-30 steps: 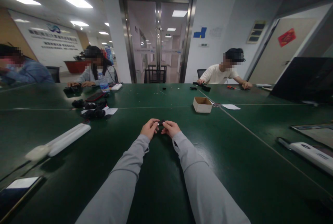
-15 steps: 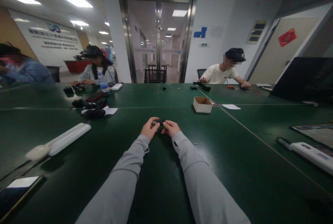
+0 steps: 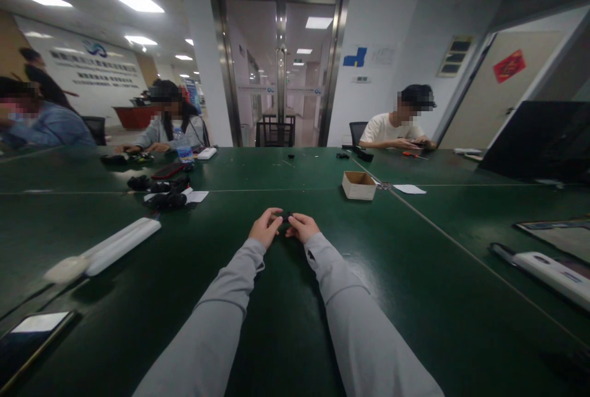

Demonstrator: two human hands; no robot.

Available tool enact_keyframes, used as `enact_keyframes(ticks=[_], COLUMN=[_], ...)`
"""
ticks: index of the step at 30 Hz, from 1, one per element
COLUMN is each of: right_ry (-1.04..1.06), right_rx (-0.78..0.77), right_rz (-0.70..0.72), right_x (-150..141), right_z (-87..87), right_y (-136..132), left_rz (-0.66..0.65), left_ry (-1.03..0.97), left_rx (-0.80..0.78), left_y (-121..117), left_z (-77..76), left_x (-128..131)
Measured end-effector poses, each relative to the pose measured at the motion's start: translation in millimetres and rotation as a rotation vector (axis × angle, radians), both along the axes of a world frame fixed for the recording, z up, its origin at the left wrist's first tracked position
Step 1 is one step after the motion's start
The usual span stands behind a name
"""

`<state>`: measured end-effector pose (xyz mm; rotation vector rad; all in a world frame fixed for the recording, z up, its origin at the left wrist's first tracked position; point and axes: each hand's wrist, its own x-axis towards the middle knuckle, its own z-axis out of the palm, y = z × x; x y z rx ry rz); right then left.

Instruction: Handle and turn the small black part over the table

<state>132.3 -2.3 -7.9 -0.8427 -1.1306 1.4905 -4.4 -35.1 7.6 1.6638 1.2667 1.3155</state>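
Observation:
Just above the green table (image 3: 286,298), a small black object (image 3: 286,217) sits between my two hands; its kind is too small to make out. My right hand (image 3: 304,227) pinches it from the right between thumb and fingers. From the left, my left hand (image 3: 266,227) has its thumb and forefinger closed in against the same piece. The fingertips of both hands nearly meet and partly cover it. Grey sleeves reach down to both wrists.
An open cardboard box (image 3: 359,187) stands ahead to the right, with white paper (image 3: 410,189) beside it. Black gear (image 3: 168,194) lies ahead left. A white power strip (image 3: 123,246) and a phone (image 3: 34,348) are at left; another strip (image 3: 553,274) is at right. Co-workers sit across the table.
My hands have barely moved and keep the black piece between them. The co-worker at the right has brought both hands together. Someone walking now shows at the far left.

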Motion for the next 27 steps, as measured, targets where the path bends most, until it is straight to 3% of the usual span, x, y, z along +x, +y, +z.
enact_keyframes(ticks=[27], right_ry=[-0.029], right_rx=[-0.023], right_rz=[-0.018], right_x=[-1.2], right_z=[3.1], right_y=[-2.4], left_rz=[-0.003], left_ry=[-0.005], left_rx=[-0.027], left_y=[-2.7], left_z=[3.2], left_x=[0.8])
